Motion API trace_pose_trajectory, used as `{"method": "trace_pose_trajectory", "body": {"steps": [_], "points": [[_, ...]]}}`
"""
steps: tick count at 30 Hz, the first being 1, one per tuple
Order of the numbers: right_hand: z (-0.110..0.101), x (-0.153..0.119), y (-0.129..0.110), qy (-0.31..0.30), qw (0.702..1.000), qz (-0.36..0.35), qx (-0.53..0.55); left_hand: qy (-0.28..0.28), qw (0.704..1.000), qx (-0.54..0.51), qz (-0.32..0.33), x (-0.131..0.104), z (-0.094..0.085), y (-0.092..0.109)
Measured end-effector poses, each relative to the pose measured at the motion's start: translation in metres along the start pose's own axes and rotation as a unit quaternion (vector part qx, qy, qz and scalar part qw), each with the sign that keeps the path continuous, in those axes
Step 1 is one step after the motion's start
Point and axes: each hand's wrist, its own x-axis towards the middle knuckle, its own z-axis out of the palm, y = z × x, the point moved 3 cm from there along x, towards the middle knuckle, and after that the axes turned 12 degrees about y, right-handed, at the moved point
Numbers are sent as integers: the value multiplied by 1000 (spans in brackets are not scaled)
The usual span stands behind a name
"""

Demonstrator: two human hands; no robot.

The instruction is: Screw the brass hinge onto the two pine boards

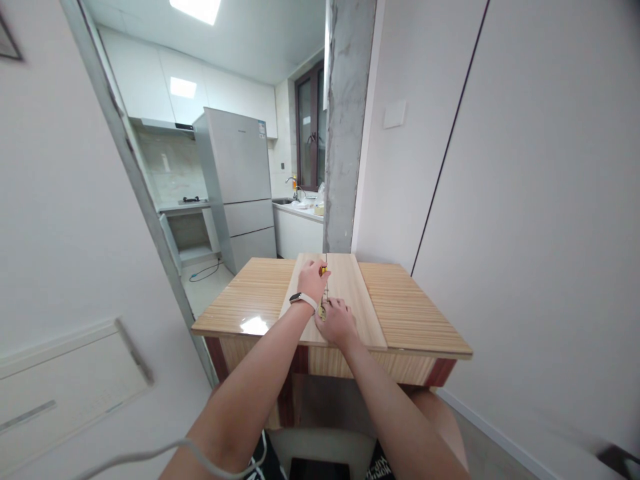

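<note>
A pale wooden board (pixel 365 313) lies lengthwise on the wood-grain table (pixel 420 313). My left hand (pixel 311 280), with a light-banded watch on its wrist, is closed around a small yellow-and-black object (pixel 323 271) above the board; its kind is too small to tell. Nearer to me, my right hand (pixel 340 321) rests on the board with bent fingers, closed about a small round yellowish object (pixel 322 312). Between the hands a thin dark line with small marks (pixel 327 292) runs along the board. The fingers partly hide both objects.
White walls stand close on the left and right. Behind the table, past a grey unfinished pillar (pixel 349 133), is a kitchen with a silver refrigerator (pixel 250 167) and a sink counter (pixel 300 230). A pale cable (pixel 150 453) crosses the lower left.
</note>
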Motion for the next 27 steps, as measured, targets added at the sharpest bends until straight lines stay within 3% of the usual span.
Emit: {"method": "trace_pose_trajectory", "body": {"steps": [14, 27], "points": [[2, 0, 3, -15, 1000, 3, -1, 1, 1000, -25, 0, 1, 6, -13], [0, 1, 1, -16, 1000, 3, -6, -17, 998, -46, 26, -2, 3, -3]]}}
